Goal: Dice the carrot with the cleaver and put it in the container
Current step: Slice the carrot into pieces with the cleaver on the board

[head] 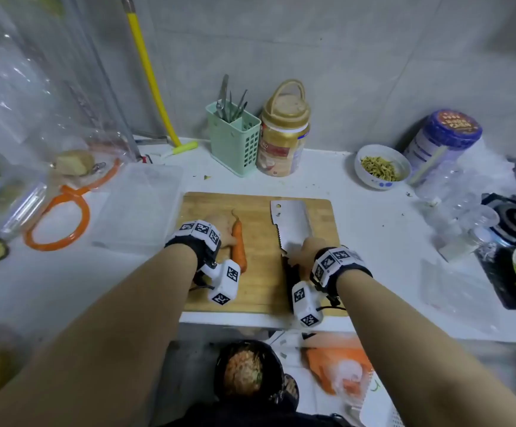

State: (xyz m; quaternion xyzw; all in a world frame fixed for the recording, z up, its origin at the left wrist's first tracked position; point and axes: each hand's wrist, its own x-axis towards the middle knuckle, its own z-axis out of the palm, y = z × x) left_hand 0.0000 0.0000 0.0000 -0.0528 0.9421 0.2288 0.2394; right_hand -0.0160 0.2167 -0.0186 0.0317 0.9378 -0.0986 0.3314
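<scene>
No legible words, brand names or numbers.

- Wrist bands [200, 231] and [337, 257], one on each forearm: square black-and-white coded marker patterns, no letters.
- White blocks [224, 283] and [304, 303] hanging below the bands: the same kind of coded squares on their faces.
- Gold-lidded jar [283, 134], at 12 o'clock from the cutting board [260, 291]: red and cream label with print, too blurred to read.
- Blue-lidded canister [444, 134], at 2 o'clock from the board: gold lettering on the lid and a printed white side, both unreadable.
</scene>
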